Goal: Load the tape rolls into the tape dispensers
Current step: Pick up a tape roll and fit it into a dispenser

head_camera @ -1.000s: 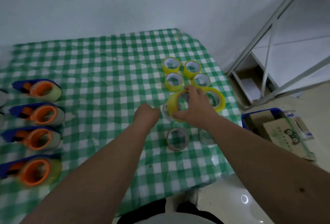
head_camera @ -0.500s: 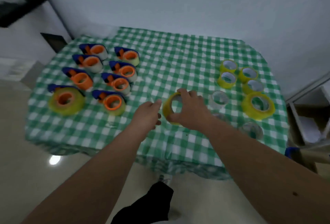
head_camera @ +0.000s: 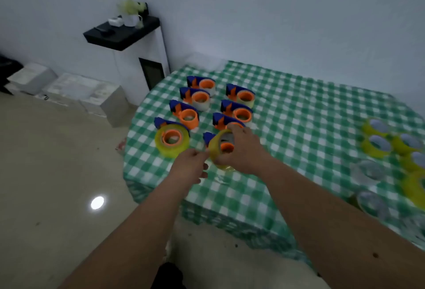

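While my right hand curls round a yellow roll, thumb and fingers spanning its rim, I hold it tilted on edge, just above the nearest dispenser in the right column. That dispenser's orange hub shows through the roll's hole, and its blue nose sticks out to the left of the roll. Whether the roll already sits on the hub I cannot tell. My left hand is beside it with fingers bent; its fingertips meet the roll's left edge, pinching there, though I cannot tell whether they hold the tape end or just the rim. Both forearms reach forward from the bottom of the view and converge over the near edge of the table, which wears a green checked cloth.

Ahead of my hands stand 6 more blue-and-orange dispensers in 2 columns. The nearest one in the left column carries a fat yellow roll round its hub. The others further back carry paler rolls or show mostly their orange hubs.

Well apart, at the right edge of the table, spare rolls lie flat: about 5 yellow ones and 2 clear ones, blurred.

Beyond the table's far left corner, a white cabinet with a black top stands against the wall.
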